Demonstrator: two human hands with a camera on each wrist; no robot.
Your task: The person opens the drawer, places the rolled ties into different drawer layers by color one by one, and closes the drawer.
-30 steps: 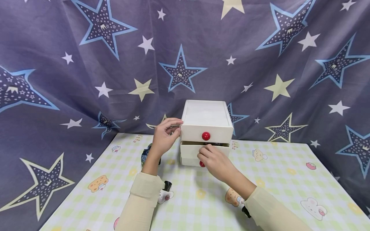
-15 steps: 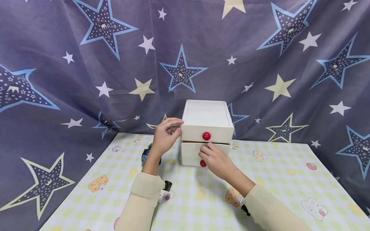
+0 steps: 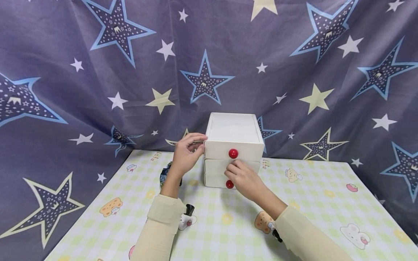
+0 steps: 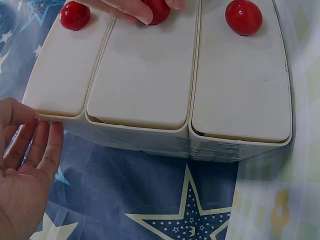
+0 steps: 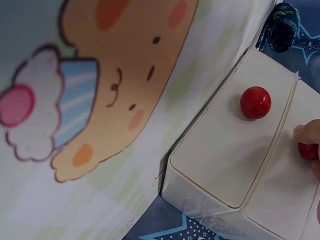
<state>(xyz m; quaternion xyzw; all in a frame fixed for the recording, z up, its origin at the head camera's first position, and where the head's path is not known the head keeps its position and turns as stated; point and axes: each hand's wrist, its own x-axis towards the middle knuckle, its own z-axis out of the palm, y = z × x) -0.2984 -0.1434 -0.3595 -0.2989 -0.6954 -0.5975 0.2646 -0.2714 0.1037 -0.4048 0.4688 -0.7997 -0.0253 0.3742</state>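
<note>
A small white cabinet point(image 3: 233, 132) with three drawers stands at the back of the table. Its top knob point(image 3: 233, 153) and bottom knob point(image 3: 229, 184) are red balls. My right hand point(image 3: 236, 169) is on the middle drawer point(image 3: 215, 166), which sits flush, and its fingers curl round that drawer's red knob point(image 4: 157, 10) and hide most of it. My left hand point(image 3: 200, 143) touches the cabinet's upper left corner, with fingers point(image 4: 42, 150) laid straight against the side wall. The right wrist view shows the bottom drawer's knob point(image 5: 255, 102) and one fingertip point(image 5: 306, 132) of the right hand.
A dark blue patterned object point(image 3: 164, 174) lies on the table left of the cabinet, behind my left wrist. The table point(image 3: 326, 203) has a pale green checked cloth with cartoon prints. A star-patterned curtain point(image 3: 98, 90) hangs close behind and to both sides.
The middle drawer stood slightly open a second ago with dark contents showing; my right hand has pushed it in flush. The left hand has not moved.
</note>
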